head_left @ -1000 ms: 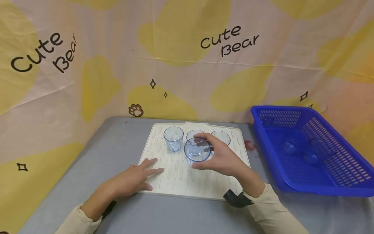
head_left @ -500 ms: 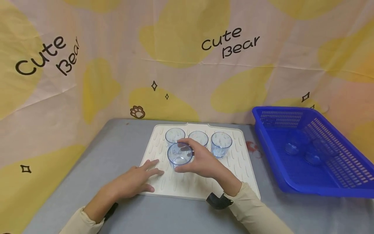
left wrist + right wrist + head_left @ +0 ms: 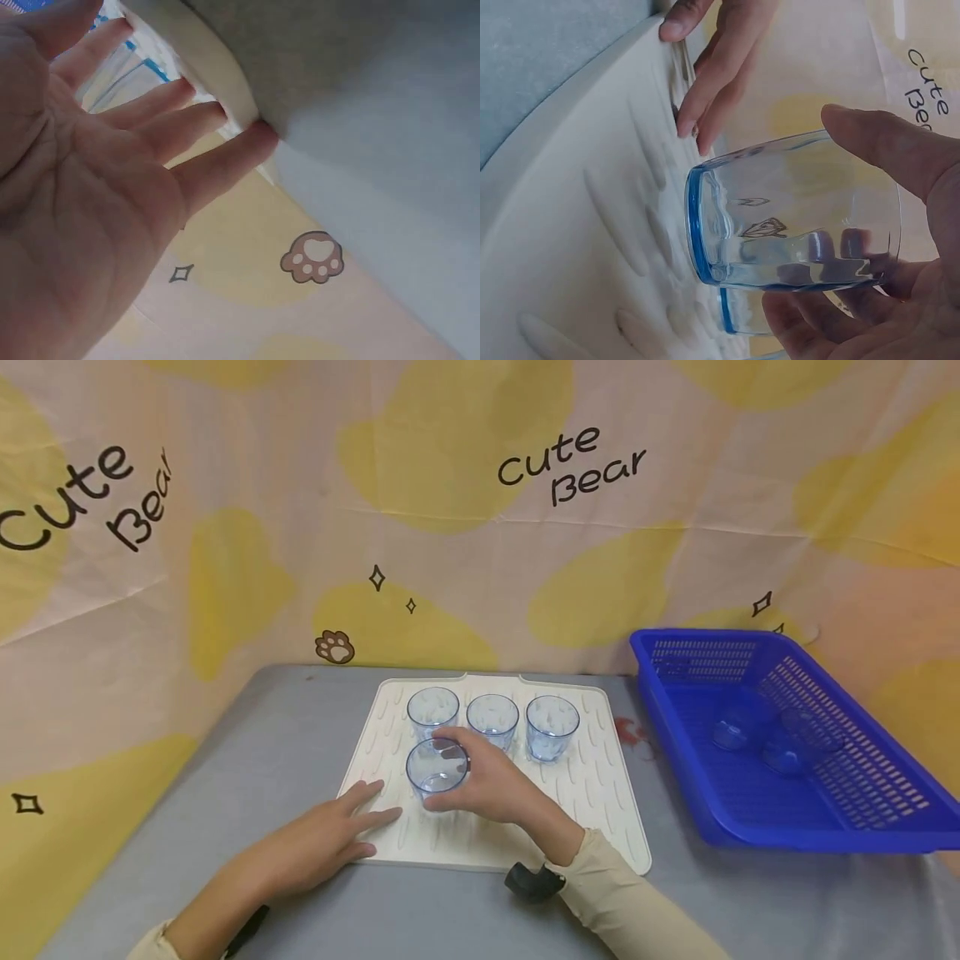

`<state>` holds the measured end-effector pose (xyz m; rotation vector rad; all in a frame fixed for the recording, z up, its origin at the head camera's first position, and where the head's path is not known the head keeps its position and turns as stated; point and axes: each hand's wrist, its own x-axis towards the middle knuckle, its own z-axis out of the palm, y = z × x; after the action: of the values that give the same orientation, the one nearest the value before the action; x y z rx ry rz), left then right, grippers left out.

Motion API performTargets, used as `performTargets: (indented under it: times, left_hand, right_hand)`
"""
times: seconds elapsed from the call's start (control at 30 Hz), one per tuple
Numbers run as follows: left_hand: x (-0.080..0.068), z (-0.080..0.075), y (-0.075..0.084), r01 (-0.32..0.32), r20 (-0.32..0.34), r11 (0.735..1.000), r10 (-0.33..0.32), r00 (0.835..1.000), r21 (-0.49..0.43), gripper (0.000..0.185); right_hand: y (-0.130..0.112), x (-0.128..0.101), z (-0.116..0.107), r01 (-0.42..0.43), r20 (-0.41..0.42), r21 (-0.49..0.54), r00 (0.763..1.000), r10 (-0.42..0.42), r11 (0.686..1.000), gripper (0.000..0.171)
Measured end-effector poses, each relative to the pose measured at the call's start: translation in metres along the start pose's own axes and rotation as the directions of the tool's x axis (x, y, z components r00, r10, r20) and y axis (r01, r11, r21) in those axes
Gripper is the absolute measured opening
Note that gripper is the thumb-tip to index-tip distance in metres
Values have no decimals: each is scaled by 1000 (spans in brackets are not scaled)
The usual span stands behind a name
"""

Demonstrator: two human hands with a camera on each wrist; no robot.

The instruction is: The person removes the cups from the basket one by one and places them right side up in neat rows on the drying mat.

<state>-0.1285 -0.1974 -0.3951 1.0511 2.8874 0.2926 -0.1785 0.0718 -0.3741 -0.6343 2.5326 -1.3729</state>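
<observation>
My right hand (image 3: 487,781) grips a clear bluish glass (image 3: 437,768) between thumb and fingers near its rim. In the right wrist view this glass (image 3: 795,217) is upright relative to the mat, its thick base right at the ridged surface. My left hand (image 3: 318,839) rests with spread, straight fingers on the left front edge of the white drying mat (image 3: 525,835). Behind the held glass, a row of three like glasses stands on the mat: a left glass (image 3: 433,706), a middle glass (image 3: 492,717) and a right glass (image 3: 552,727).
A blue plastic basket (image 3: 708,793) stands on the grey table (image 3: 300,727) to the right of the mat. Several glasses lie in it, among them one glass (image 3: 783,753). A patterned cloth (image 3: 450,552) hangs behind the table.
My right hand has carried the glass leftward and slightly toward me, from in front of the middle glass to in front of the left one. The left hand has stayed at the mat's edge.
</observation>
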Motion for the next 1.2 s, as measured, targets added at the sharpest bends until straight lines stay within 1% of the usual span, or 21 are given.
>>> performTargets:
  times: [0.13, 0.3, 0.43, 0.57, 0.7, 0.87, 1.1, 1.2]
  left_hand:
    - [-7, 3, -3, -23, -37, 1000, 23, 999, -10, 45]
    - [-6, 5, -6, -49, -72, 999, 50, 996, 5, 47]
    - [-6, 3, -4, -37, -62, 999, 37, 997, 11, 49]
    - [-6, 1, -3, -23, -44, 999, 24, 999, 24, 53]
    - [-5, 1, -3, -32, -35, 999, 33, 999, 38, 56]
    - [-5, 2, -4, -34, -21, 999, 34, 999, 35, 56]
    - [-4, 2, -4, -28, -19, 999, 28, 999, 21, 56]
    - [-5, 3, -4, -28, -23, 999, 28, 999, 20, 56]
  right_hand:
    - [2, 1, 3, 11, -5, -13, 1000, -11, 1000, 81]
    - [5, 2, 4, 22, 4, 8, 1000, -22, 1000, 81]
    - [7, 4, 6, 32, 15, 4, 999, -32, 999, 79]
    - [7, 4, 7, 20, 15, -8, 1000, -20, 1000, 79]
    - [7, 3, 7, 21, 22, -12, 1000, -21, 1000, 80]
    - [7, 1, 7, 33, 34, -16, 999, -33, 999, 81]
    - [7, 1, 7, 29, 50, -5, 998, -28, 1000, 86]
    - [7, 1, 7, 44, 61, -7, 997, -43, 999, 89]
